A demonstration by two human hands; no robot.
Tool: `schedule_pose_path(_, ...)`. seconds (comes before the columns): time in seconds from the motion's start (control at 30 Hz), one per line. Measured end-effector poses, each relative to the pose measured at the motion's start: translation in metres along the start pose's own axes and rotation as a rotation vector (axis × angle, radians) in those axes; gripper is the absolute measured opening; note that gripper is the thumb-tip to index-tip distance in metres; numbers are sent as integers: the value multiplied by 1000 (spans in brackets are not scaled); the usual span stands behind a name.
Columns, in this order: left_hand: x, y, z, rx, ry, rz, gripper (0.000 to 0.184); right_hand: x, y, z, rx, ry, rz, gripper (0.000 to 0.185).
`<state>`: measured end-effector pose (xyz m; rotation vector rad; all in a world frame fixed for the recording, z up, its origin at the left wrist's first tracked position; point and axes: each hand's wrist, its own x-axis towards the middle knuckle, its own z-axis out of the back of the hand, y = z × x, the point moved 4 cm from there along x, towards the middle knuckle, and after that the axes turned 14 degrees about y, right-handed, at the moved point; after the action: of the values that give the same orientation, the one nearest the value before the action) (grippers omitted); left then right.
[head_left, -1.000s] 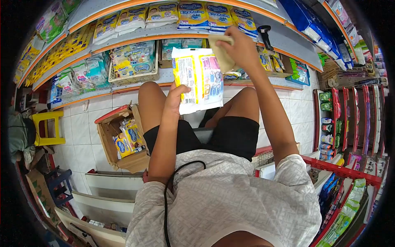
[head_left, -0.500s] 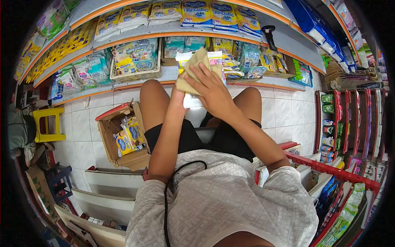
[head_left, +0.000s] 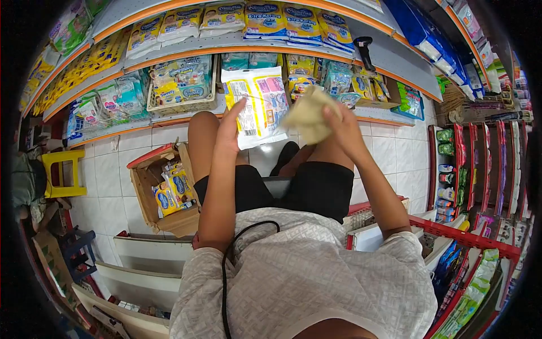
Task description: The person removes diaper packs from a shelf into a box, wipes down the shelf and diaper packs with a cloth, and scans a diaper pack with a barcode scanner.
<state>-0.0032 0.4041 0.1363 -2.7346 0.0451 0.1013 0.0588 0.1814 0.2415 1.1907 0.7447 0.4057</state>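
My left hand (head_left: 230, 125) grips the left edge of a white and yellow plastic pack (head_left: 261, 107), thumb on its face. The pack is held upright above my lap, its printed panel and barcode facing me. To its right, my right hand (head_left: 342, 129) is closed on a beige cloth (head_left: 311, 116), which is partly blurred. The cloth is beside the pack's right edge; whether the two touch is hard to tell.
Shelves (head_left: 237, 40) with diaper packs stand ahead, a black scanner (head_left: 365, 52) on one. A cardboard box (head_left: 144, 189) with small packs is on the floor at left, near a yellow stool (head_left: 63, 174). Part of another person (head_left: 27, 175) shows at far left.
The right hand and cloth first came down over the pack, covering much of it, then moved off to the right. The pack's face shows again, slightly further left than at first.
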Motion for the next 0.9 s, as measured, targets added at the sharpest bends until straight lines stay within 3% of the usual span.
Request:
schedule_pose_path(0.03,0,2,0,1,2,2,39,9,-1,2,1,-3,1,31)
schedule_pose_path(0.1,0,7,-7,176,-6,3,37,22,19,2,-23,-263,405,31)
schedule_pose_path(0.13,0,10,-9,179,-1,11,37,31,17,-3,-21,-272,405,31)
schedule_pose_path(0.2,3,16,-12,202,32,92,37,40,25,-21,-470,-379,609,35)
schedule_pose_path(0.23,5,19,-12,217,26,103,36,41,24,-30,-468,-383,610,35)
schedule_pose_path(0.33,7,26,-1,93,24,33,36,34,20,-63,-677,-208,546,43)
schedule_pose_path(0.4,4,19,10,-5,42,80,35,26,10,-77,-988,36,597,55)
schedule_pose_path(0.43,1,15,9,-4,38,126,35,23,-2,-74,-998,88,618,59)
schedule_pose_path(0.6,-3,13,0,100,6,133,34,9,-18,-38,-937,223,555,65)
schedule_pose_path(0.67,-1,12,0,129,24,143,34,10,-19,-24,-978,57,466,58)
schedule_pose_path(0.7,1,11,0,157,35,150,34,2,-11,-14,-890,-42,226,46)
schedule_pose_path(0.73,2,12,0,159,39,147,34,5,-10,-13,-892,-45,229,46)
schedule_pose_path(0.8,1,14,-2,159,-29,138,34,13,-15,-3,14,-262,-25,40)
schedule_pose_path(0.87,0,25,-2,107,-60,172,34,12,-10,-22,76,-284,-32,31)
schedule_pose_path(0.9,1,32,-2,121,-35,215,32,18,-3,-33,-168,-273,278,31)
